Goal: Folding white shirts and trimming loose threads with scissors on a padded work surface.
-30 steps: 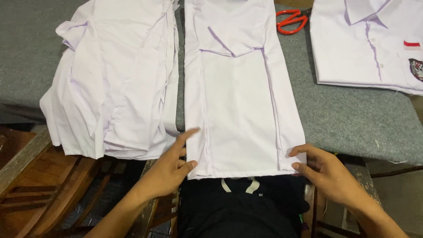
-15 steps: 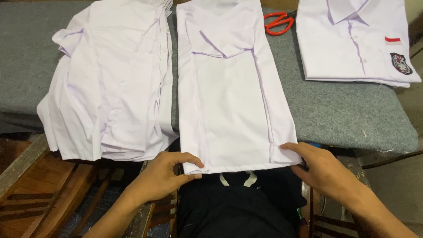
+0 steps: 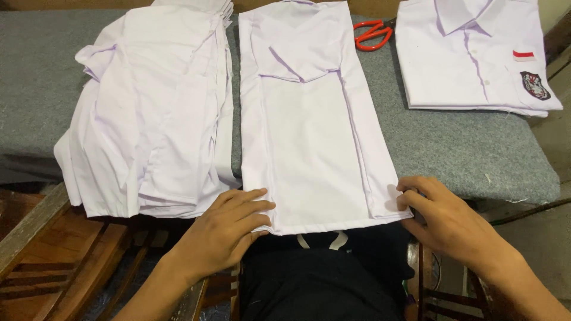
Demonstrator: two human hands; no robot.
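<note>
hands, left [image 3: 229, 235] and right [image 3: 443, 217], grip pinching lengthwise-folded white shirt's [image 3: 309, 131] near hem, collar end pointing away.

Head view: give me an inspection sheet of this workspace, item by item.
Surface: grey padded table.
Job's things: white shirt, folded lengthwise, hem at near edge.
Clutter: pile of white shirts at left; folded shirt with badge at right; red scissors at far edge.
Grippers: left hand and right hand pinch the hem corners.
Cables: nothing seen.
Surroundings: wooden frame lower left.
</note>
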